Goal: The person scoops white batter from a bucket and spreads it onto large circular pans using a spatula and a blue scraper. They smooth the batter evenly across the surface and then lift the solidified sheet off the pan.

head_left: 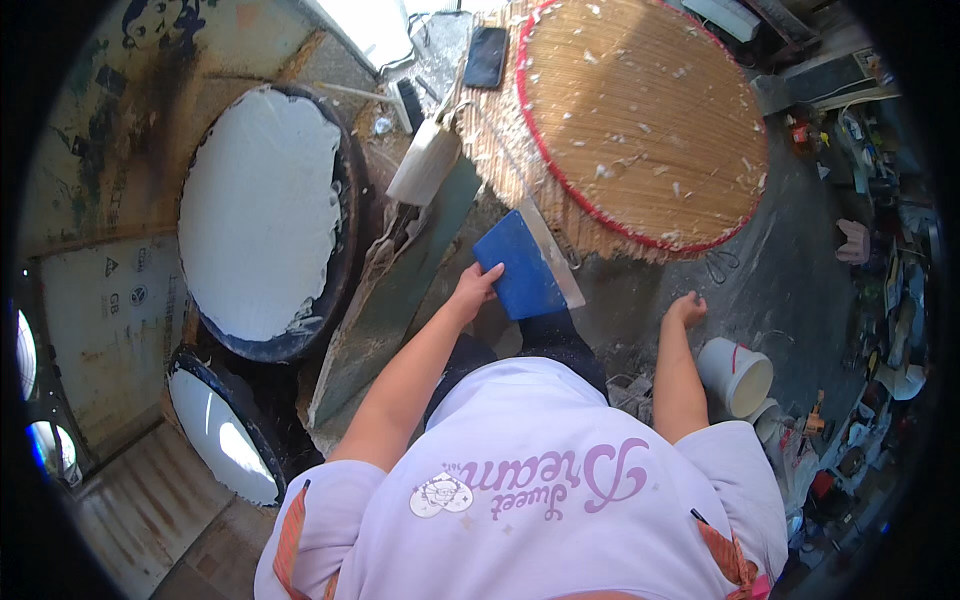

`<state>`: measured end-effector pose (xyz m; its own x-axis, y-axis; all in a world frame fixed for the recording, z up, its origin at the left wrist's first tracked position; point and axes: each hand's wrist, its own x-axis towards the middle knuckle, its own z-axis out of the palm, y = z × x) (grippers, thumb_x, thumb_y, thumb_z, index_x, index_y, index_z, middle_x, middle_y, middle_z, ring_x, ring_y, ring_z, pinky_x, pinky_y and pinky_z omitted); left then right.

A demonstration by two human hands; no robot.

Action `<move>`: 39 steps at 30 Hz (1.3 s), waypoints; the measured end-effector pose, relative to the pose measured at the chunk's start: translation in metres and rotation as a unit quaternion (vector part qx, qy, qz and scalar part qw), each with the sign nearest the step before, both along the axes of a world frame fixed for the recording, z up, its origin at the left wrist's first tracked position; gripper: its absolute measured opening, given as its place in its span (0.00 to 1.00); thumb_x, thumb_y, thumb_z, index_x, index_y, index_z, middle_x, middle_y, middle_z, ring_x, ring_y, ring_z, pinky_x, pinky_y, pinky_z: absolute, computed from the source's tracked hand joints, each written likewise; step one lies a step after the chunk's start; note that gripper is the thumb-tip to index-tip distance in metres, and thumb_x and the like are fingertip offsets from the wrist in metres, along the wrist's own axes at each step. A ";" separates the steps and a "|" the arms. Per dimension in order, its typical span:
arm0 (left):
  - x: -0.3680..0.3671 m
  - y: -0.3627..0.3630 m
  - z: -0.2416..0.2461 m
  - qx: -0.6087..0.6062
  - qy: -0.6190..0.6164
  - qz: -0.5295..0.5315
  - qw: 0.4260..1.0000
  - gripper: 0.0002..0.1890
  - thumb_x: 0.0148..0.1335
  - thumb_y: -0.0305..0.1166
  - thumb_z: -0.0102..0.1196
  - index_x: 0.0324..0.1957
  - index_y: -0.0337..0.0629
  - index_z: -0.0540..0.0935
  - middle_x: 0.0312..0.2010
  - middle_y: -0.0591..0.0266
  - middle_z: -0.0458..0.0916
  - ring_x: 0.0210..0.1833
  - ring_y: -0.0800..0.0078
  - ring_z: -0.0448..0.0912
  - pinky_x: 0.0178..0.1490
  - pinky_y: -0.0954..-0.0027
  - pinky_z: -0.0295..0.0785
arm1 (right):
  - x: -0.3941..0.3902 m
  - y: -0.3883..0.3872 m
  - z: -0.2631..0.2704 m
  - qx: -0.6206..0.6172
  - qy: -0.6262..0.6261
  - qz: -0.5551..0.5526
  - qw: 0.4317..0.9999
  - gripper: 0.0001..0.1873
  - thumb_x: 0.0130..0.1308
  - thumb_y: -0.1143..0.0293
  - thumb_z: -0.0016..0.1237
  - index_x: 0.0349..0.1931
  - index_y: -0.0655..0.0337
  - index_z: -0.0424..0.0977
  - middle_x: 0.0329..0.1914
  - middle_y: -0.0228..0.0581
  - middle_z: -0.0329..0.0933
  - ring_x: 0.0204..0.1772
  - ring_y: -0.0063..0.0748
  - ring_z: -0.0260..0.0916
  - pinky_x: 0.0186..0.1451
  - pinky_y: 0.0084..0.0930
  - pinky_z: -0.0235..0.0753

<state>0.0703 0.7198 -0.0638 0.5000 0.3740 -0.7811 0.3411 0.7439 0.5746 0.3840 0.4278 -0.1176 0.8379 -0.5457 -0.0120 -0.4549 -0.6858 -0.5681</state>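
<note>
My left hand (475, 291) grips the near-left edge of a flat blue plastic piece (525, 266), with the thumb on its top face. A pale strip (553, 251) runs along the piece's far-right side. A thin wire or cord reaches from near this strip toward the mat. Lower right, my right hand (686, 309) hangs away from the blue piece with curled fingers; whether it holds something small cannot be told. Ahead lies a large round straw or bamboo mat (645, 127) with a red rim, strewn with white flakes.
On my left stand a large round dark-rimmed vessel (259, 214) with a white surface and a smaller one (221, 435). A pale block-shaped tool (425, 163) rests above a greenish board (405, 300). A smartphone (485, 58) lies beside the mat. A white bucket (739, 375) stands right.
</note>
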 end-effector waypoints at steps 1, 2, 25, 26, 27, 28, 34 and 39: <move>-0.024 -0.003 -0.007 -0.029 -0.019 -0.005 0.999 0.19 0.59 0.45 0.55 0.45 0.43 0.73 0.39 0.66 0.77 0.41 0.77 0.75 0.44 0.71 0.69 | -0.025 -0.020 -0.019 -0.060 0.006 0.011 0.998 0.20 0.59 0.64 0.47 0.48 0.66 0.69 0.40 0.51 0.76 0.37 0.47 0.75 0.41 0.37 0.74; -0.049 -0.009 -0.011 -0.049 -0.003 -0.009 0.999 0.18 0.59 0.44 0.55 0.45 0.43 0.73 0.39 0.66 0.77 0.41 0.76 0.75 0.44 0.71 0.69 | -0.048 -0.054 -0.048 0.052 0.095 0.028 0.994 0.19 0.59 0.63 0.47 0.47 0.65 0.69 0.37 0.49 0.76 0.32 0.44 0.75 0.33 0.35 0.73; -0.299 -0.163 -0.134 -0.220 0.253 0.176 0.926 0.15 0.52 0.33 0.60 0.37 0.34 0.74 0.27 0.57 0.79 0.23 0.68 0.78 0.24 0.74 0.76 | -0.106 0.075 -0.219 0.116 0.569 0.361 0.730 0.16 0.59 0.56 0.49 0.47 0.46 0.69 0.34 0.35 0.73 0.25 0.31 0.72 0.23 0.27 0.67; -0.300 -0.163 -0.135 -0.216 0.241 0.180 0.929 0.14 0.52 0.33 0.60 0.37 0.34 0.74 0.26 0.57 0.79 0.23 0.69 0.78 0.24 0.74 0.77 | -0.091 0.078 -0.233 0.109 0.557 0.352 0.744 0.16 0.59 0.55 0.48 0.47 0.46 0.68 0.35 0.35 0.72 0.27 0.32 0.73 0.25 0.29 0.68; -0.301 -0.159 -0.136 -0.209 0.230 0.182 0.933 0.14 0.52 0.32 0.59 0.36 0.34 0.74 0.26 0.58 0.79 0.23 0.69 0.78 0.24 0.74 0.77 | -0.073 0.079 -0.252 0.112 0.572 0.329 0.744 0.17 0.59 0.54 0.47 0.47 0.46 0.67 0.36 0.35 0.72 0.30 0.33 0.73 0.28 0.31 0.68; -0.302 -0.155 -0.138 -0.202 0.220 0.187 0.936 0.13 0.53 0.32 0.59 0.36 0.34 0.74 0.26 0.58 0.79 0.23 0.70 0.78 0.24 0.74 0.77 | -0.063 0.085 -0.266 0.120 0.558 0.307 0.761 0.17 0.60 0.53 0.46 0.48 0.46 0.66 0.37 0.36 0.73 0.29 0.34 0.73 0.28 0.30 0.68; -0.295 -0.131 -0.161 -0.176 0.189 0.216 0.942 0.14 0.54 0.31 0.57 0.41 0.37 0.72 0.29 0.60 0.79 0.24 0.72 0.79 0.23 0.74 0.78 | -0.010 0.142 -0.347 0.330 0.478 0.121 0.805 0.41 0.60 0.37 0.38 0.57 0.68 0.55 0.50 0.54 0.67 0.40 0.45 0.77 0.24 0.28 0.77; -0.271 -0.101 -0.179 -0.147 0.192 0.213 0.947 0.13 0.54 0.30 0.57 0.40 0.35 0.73 0.26 0.60 0.79 0.21 0.74 0.78 0.22 0.76 0.78 | 0.038 0.145 -0.409 0.486 0.399 0.115 0.769 0.33 0.58 0.41 0.39 0.50 0.63 0.62 0.35 0.44 0.68 0.27 0.36 0.70 0.18 0.23 0.70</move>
<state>-0.2011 0.6191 -0.2426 0.0113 0.2172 -0.9761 0.1159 0.9693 0.2170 0.4215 0.5724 -0.5268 0.4262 0.2071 -0.8806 -0.8540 -0.2288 -0.4672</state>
